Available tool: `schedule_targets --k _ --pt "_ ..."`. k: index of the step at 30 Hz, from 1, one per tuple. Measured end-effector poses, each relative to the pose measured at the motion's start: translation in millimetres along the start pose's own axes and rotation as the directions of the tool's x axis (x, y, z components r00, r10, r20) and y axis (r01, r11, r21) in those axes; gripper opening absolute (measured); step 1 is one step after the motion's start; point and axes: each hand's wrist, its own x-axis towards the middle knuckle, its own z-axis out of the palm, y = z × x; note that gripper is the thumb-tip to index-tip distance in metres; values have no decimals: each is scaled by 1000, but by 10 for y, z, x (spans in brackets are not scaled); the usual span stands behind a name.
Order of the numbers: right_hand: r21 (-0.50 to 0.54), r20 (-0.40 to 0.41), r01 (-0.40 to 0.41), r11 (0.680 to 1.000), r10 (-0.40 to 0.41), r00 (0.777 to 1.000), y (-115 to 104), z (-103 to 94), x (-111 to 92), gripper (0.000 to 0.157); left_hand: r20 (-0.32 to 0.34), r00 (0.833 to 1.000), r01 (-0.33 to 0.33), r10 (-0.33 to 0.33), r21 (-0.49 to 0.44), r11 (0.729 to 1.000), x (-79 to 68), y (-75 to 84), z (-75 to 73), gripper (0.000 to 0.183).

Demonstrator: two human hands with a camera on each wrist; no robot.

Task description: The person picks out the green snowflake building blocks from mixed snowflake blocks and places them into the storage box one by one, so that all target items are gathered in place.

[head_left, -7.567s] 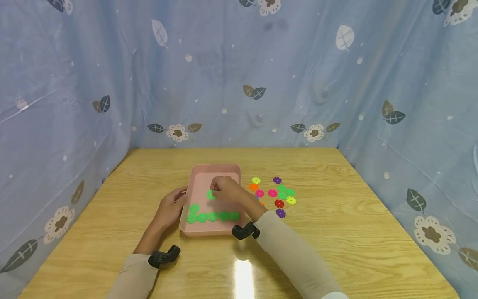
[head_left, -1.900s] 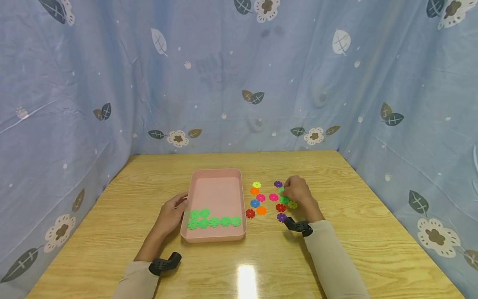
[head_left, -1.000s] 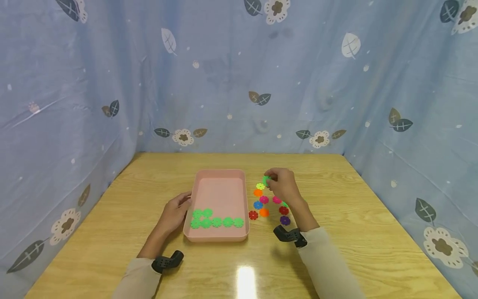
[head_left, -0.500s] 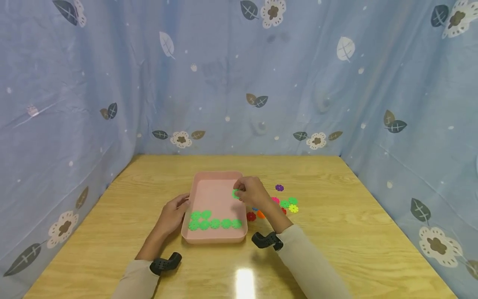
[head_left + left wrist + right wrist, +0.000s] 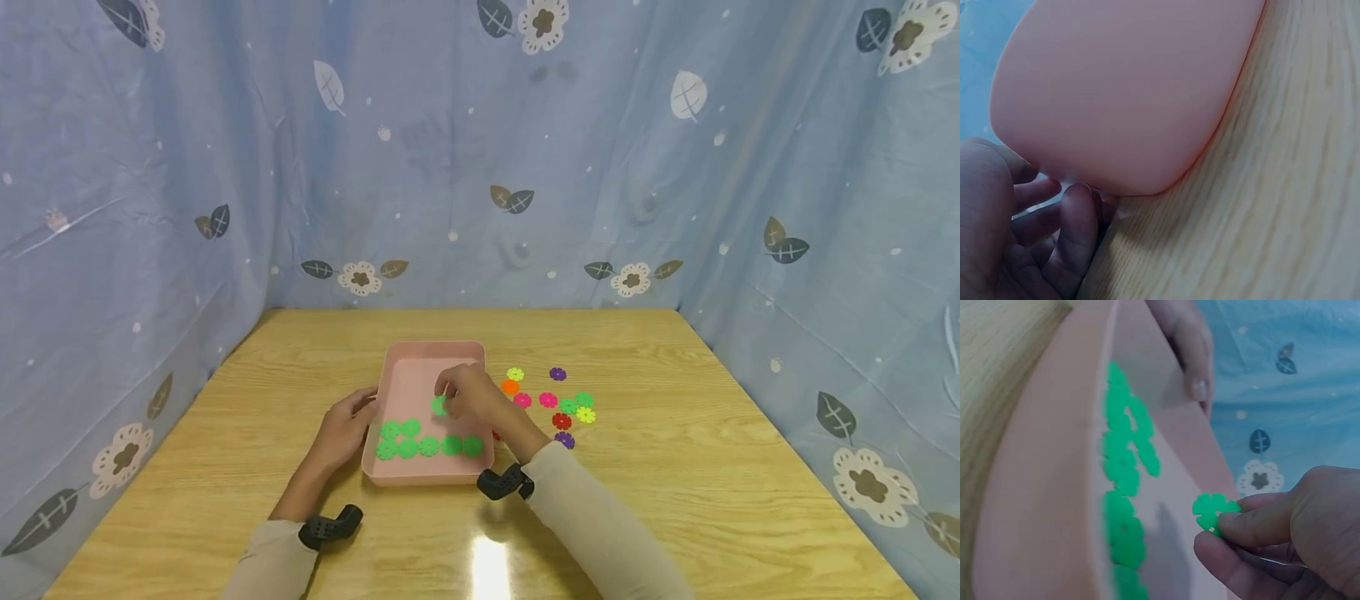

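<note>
In the head view my right hand (image 5: 468, 393) is over the pink tray (image 5: 431, 480), pinching a green flower-shaped plastic disc (image 5: 439, 406). The right wrist view shows that disc (image 5: 1210, 509) between thumb and fingers, above the tray floor. More green discs (image 5: 429, 447) lie inside the tray, a row along its near side and two behind at the left. My left hand (image 5: 347, 429) grips the tray's left wall; in the right wrist view its fingertip (image 5: 1199, 389) reaches over the rim. From the left wrist, my fingers (image 5: 1075, 222) appear curled at the tray's edge.
Right of the tray, loose discs are scattered on the wooden table (image 5: 660, 467): yellow (image 5: 515, 374), purple (image 5: 558, 374), pink (image 5: 548, 400), red (image 5: 562, 421) and two green (image 5: 569, 406). My right forearm covers some of them. A patterned blue curtain (image 5: 450, 167) surrounds the table.
My right hand took a green disc from the pile on the right and carried it left over the tray. Since the earliest frame, another green disc lies in the tray's second row. My left hand stays put.
</note>
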Motion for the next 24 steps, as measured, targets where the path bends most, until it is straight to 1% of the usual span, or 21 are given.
schedule_targets --k 3,7,12,16,20,24 --pt "-10 14 -40 999 40 999 -6 69 -1 19 -1 1000 -1 1 5 1000 -5 1 7 46" --pt "-4 32 -87 996 87 996 -3 153 5 12 6 1000 4 -4 -10 1000 -14 14 4 47" --pt "2 36 -104 995 104 994 8 218 40 12 15 1000 12 -12 -11 1000 -15 31 0 48" --pt "16 67 -129 992 128 990 13 244 48 11 11 1000 8 -8 2 1000 -8 38 -6 48" --pt "-7 101 -134 991 134 986 1 248 39 9 15 1000 13 -13 5 1000 -7 34 -17 48" --pt "-45 99 -111 993 115 988 -16 236 31 8 20 1000 13 -13 5 1000 -3 32 -24 48"
